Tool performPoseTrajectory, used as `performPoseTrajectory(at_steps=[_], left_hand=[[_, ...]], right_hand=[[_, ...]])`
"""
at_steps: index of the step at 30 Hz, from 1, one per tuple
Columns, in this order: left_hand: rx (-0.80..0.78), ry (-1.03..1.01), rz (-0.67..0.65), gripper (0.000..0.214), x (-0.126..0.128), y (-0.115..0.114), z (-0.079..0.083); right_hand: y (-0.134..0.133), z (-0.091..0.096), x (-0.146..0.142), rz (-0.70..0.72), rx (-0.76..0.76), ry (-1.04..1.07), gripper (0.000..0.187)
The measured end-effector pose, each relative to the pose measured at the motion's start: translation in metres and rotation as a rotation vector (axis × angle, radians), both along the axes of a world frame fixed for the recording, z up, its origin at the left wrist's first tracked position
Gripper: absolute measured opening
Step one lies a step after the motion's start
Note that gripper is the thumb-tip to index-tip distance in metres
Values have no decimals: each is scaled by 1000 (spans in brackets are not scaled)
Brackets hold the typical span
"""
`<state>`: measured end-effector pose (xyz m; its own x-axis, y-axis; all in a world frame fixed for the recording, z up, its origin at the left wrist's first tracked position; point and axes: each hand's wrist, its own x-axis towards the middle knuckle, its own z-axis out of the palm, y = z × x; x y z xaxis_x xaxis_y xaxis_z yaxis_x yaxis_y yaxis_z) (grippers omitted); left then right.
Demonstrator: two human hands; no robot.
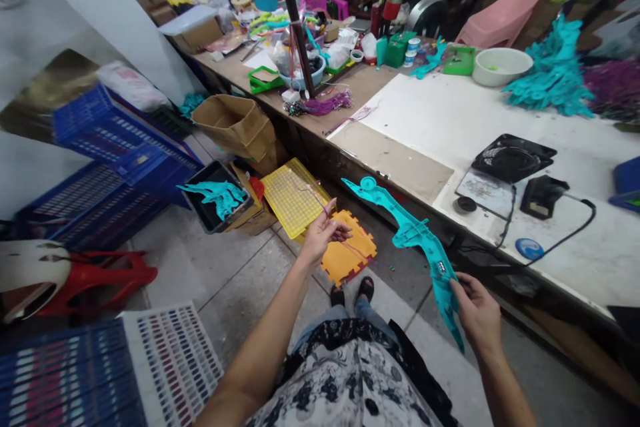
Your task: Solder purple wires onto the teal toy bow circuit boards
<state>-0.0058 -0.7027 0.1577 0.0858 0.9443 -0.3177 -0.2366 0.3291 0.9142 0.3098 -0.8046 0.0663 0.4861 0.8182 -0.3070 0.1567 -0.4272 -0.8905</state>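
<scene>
My right hand (475, 310) pinches the lower end of a long curved teal plastic molding (407, 223), shaped like a toy bow half. It is held out in front of the bench, with ribs and a round boss showing on its surface. A small dark-and-white insert sits near my fingers. My left hand (325, 233) is closed on a thin purple wire (326, 212), whose strands trail above and below the fingers. Hand and molding are apart. More teal moldings (217, 197) lie in a black crate (200, 217) at the left.
On the white bench (400, 113) are a black fan (515, 157), a soldering iron stand (543, 197), a blue-and-white round label (529, 248), a white basin (503, 67) and a teal heap (553, 73). A yellow basket (295, 193) and orange foam mat (350, 243) lie below.
</scene>
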Motion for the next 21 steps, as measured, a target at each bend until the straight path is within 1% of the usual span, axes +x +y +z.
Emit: performPoseTrajectory(at_steps=[7,11,21], left_hand=[[-27,26,-65,82,-1,4,-7],[-49,32,-98,84,-2,8,-7],[-67,55,-141,81,-1,10,-6]], right_hand=[[-2,5,-14,-13,52,49,37],[-1,10,-26,-41,77,69,33],[1,20,-48,-74,107,91,35]])
